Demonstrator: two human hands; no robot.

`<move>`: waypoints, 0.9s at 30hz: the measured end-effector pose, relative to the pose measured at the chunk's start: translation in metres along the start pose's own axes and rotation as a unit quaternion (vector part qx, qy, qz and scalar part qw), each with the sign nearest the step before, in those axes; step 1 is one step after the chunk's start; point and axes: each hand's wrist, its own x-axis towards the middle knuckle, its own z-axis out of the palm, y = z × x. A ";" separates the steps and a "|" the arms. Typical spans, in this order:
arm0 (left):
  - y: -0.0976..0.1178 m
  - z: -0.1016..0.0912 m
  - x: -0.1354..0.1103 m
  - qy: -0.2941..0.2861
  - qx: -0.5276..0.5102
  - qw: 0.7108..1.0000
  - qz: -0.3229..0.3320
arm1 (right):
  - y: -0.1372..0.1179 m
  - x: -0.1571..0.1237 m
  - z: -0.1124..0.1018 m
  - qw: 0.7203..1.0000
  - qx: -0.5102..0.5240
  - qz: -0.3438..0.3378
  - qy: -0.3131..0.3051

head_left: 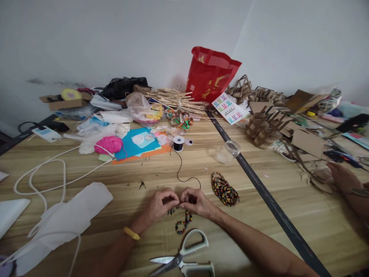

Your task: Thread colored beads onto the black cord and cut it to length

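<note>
My left hand [160, 204] and my right hand [198, 201] rest on the wooden table [259, 238], fingertips pinched together around a black cord [184, 177]. A short string of coloured beads [182, 223] hangs below the pinch and lies on the table. The cord runs up to a black spool [178, 143]. A coil of coloured bead strands [224, 188] lies just right of my right hand. White-handled scissors [184, 257] lie close in front of my wrists.
White cloth [66, 217] and white cables [43, 181] lie at left. Pink yarn [108, 144], blue paper, a clear jar [228, 151], a red bag [210, 74], sticks and cardboard pieces crowd the back. Another person's hand [344, 177] rests at far right.
</note>
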 end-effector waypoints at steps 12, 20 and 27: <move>-0.001 0.000 -0.001 -0.001 0.056 0.998 -0.001 | 0.003 0.002 0.001 0.999 -0.040 -0.020 0.010; -0.003 -0.016 -0.001 -0.055 0.084 0.994 -0.040 | -0.004 0.002 -0.002 0.995 -0.081 -0.058 0.013; -0.006 -0.028 -0.003 -0.117 0.099 0.988 -0.037 | -0.003 0.002 -0.002 0.995 -0.074 -0.072 0.014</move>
